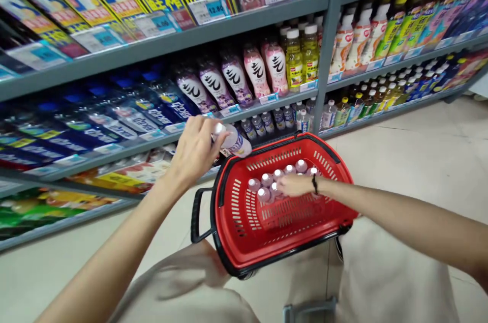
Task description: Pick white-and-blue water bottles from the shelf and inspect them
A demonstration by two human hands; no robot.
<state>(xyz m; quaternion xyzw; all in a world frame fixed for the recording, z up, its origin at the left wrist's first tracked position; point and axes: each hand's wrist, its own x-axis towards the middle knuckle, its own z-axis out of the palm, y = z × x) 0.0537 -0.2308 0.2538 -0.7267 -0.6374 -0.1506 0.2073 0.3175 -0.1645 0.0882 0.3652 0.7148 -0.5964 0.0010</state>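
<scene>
My left hand [198, 146] grips a small clear drink bottle [237, 143] near its white cap. The bottle is tilted, cap to the left, between the shelf and the basket's far rim. Down inside a red shopping basket [244, 252], my right hand [295, 185] has its fingers closed at the cap of one of several small bottles [266, 179] with white caps. These bottles stand upright, grouped toward the far side of the basket. My right fingers partly cover the bottle they touch. A dark band circles my right wrist.
Several similar small bottles [267, 122] stand on the low shelf behind the basket. Above them are purple and pink bottles [232, 79] and yellow ones [293, 61]. A grey shelf post [325, 58] rises at the right. The basket's black handle [196, 213] sticks out left, between my knees and the shelf.
</scene>
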